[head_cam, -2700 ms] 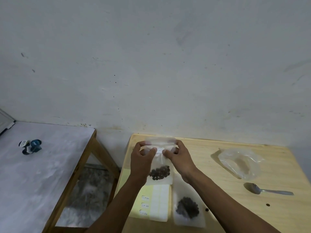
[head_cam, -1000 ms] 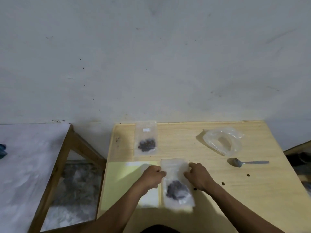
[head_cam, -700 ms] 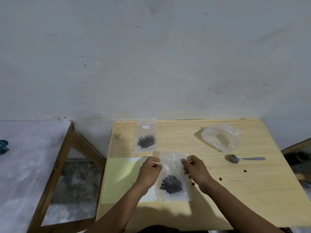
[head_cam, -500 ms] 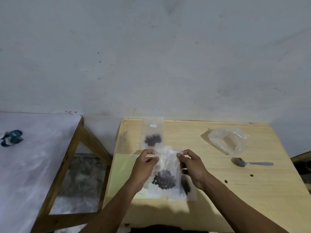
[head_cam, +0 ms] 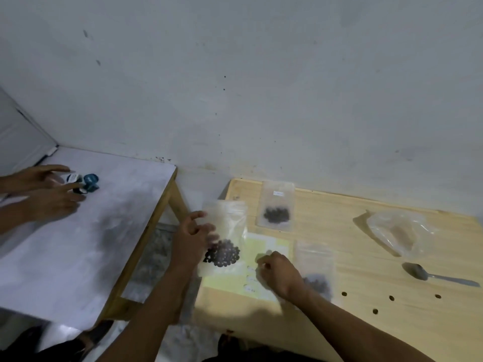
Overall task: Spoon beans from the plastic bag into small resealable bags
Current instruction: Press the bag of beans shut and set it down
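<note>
- Left hand (head_cam: 192, 240): fingers curled, gripping a small resealable bag (head_cam: 225, 231) of beans (head_cam: 223, 253) upright at the wooden table (head_cam: 366, 257) left edge.
- Right hand (head_cam: 278, 273): fingertips pinched on the label sheet (head_cam: 264, 246).
- Plastic bag (head_cam: 400, 232) and spoon (head_cam: 439, 275): lying at right, apart.

Labels on small bag (head_cam: 277, 207), sticker sheet (head_cam: 249, 273): writing unreadable.

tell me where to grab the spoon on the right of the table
Take the spoon by its handle end, coming from the right: it lies flat, bowl pointing left toward the plastic bag, handle free near the wooden table's right edge.
</note>
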Demonstrator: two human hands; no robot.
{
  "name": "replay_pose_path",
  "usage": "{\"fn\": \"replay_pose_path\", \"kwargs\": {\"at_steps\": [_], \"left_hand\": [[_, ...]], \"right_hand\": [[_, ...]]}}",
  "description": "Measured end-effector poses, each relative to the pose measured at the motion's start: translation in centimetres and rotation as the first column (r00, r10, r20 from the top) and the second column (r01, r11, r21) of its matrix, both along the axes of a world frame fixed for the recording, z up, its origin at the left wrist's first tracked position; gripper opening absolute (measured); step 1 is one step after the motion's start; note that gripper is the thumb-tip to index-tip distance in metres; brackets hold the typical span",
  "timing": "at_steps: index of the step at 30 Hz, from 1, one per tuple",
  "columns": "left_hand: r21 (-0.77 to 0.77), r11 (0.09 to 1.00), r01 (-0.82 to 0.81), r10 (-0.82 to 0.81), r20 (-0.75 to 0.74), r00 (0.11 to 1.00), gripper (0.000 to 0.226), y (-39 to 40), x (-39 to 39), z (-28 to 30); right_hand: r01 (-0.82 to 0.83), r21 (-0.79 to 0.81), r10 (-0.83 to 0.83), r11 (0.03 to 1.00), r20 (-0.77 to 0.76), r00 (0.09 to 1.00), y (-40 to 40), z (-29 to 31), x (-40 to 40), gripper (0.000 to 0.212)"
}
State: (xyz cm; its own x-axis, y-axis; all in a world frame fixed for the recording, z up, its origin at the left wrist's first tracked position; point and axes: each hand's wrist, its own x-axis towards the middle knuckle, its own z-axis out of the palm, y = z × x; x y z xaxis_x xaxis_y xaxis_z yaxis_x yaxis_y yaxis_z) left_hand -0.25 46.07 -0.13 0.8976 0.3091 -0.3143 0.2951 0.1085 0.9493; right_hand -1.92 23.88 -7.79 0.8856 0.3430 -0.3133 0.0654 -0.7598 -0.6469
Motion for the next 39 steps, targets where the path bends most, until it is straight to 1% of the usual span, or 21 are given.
{"fn": "replay_pose_path", "kwargs": {"at_steps": [2, 4, 5, 8, 11, 13, 15, 16, 18, 19, 21, 22, 23, 26, 30, 39], "left_hand": [[0.014, 1.0, -0.023, 0.022, 0.012, 1.0, 0.021, 0.8, -0.5, 0.2], [0.031, 0.999, -0.037, 0.036, 0.016, 0.999, 0.021, 1.5, -0.9, 0.3], [0.034, 0.999, -0.04, 0.04, 0.015, 0.999, 0.022, 1.8, -1.1, 0.3], [0.047, 0.999, -0.026, 0.026, 0.007, 1.0, 0.023, 2.2, -1.4, 0.1], [0.11, 0.994, 0.0, -0.001, 0.009, 1.0, 0.025, 2.4, -1.6, -0.1], [0.15, 0.988, 0.027, -0.027, 0.0, 1.0, 0.025, 2.2, -1.7, -0.3], [0.162, 0.986, 0.042, -0.041, -0.013, 0.999, 0.024, 2.1, -1.7, -0.5], [0.167, 0.985, 0.045, -0.042, -0.02, 0.999, 0.023, 2.0, -1.7, -0.6], [0.2, 0.978, 0.053, -0.05, -0.017, 0.999, 0.023, 1.8, -1.5, -0.5], [0.221, 0.973, 0.061, -0.061, -0.004, 0.998, 0.023, 1.6, -1.5, -0.4], [0.262, 0.962, 0.081, -0.09, 0.021, 0.996, 0.022, 1.2, -1.3, -0.3], [0.282, 0.955, 0.09, -0.103, 0.031, 0.994, 0.022, 0.9, -1.1, -0.2], [0.296, 0.95, 0.101, -0.119, 0.044, 0.992, 0.021, 0.5, -1.0, 0.0], [0.314, 0.941, 0.13, -0.162, 0.078, 0.984, 0.021, -1.0, -0.4, 0.8], [0.261, 0.95, 0.173, -0.205, 0.099, 0.974, 0.022, -2.4, 0.0, 1.3], [0.263, 0.946, 0.191, -0.23, 0.126, 0.965, 0.024, -4.4, 0.3, 1.8]], "right_hand": [[-0.028, -0.13, 0.036, 0.991, 0.06, 0.998, 0.6, -0.6, -0.4, 0.016], [0.003, -0.249, 0.029, 0.969, 0.123, 0.992, 1.2, -0.9, -0.7, 0.022], [0.019, -0.278, 0.019, 0.961, 0.134, 0.991, 1.5, -0.9, -0.9, 0.024], [0.065, -0.295, -0.025, 0.953, 0.137, 0.99, 2.3, -1.0, -1.1, 0.024], [0.12, -0.277, -0.09, 0.953, 0.117, 0.989, 2.6, -1.1, -1.0, 0.021], [0.135, -0.221, -0.121, 0.966, 0.075, 0.99, 2.7, -1.0, -0.8, 0.017], [0.223, -0.095, -0.223, 0.97, 0.012, 0.975, 2.7, -0.5, -0.6, 0.013], [0.311, -0.015, -0.311, 0.95, -0.009, 0.95, 2.6, -0.2, -0.5, 0.014], [0.482, 0.149, -0.485, 0.863, -0.017, 0.874, 2.1, 1.1, 0.1, 0.017], [0.527, 0.225, -0.537, 0.82, -0.017, 0.843, 1.8, 2.2, 0.5, 0.016], [0.544, 0.363, -0.569, 0.756, -0.044, 0.821, 1.4, 4.8, 1.4, 0.007], [0.528, 0.412, -0.559, 0.743, -0.052, 0.827, 1.4, 6.1, 1.8, 0.005], [0.509, 0.446, -0.546, 0.737, -0.052, 0.836, 1.5, 7.4, 2.2, 0.007], [0.459, 0.505, -0.51, 0.731, -0.043, 0.859, 2.2, 10.1, 2.9, 0.008], [0.397, 0.505, -0.47, 0.766, 0.019, 0.883, 2.9, 11.2, 3.2, 0.004], [0.467, 0.506, -0.552, 0.725, 0.023, 0.833, 2.9, 11.3, 4.1, 0.006]]}}
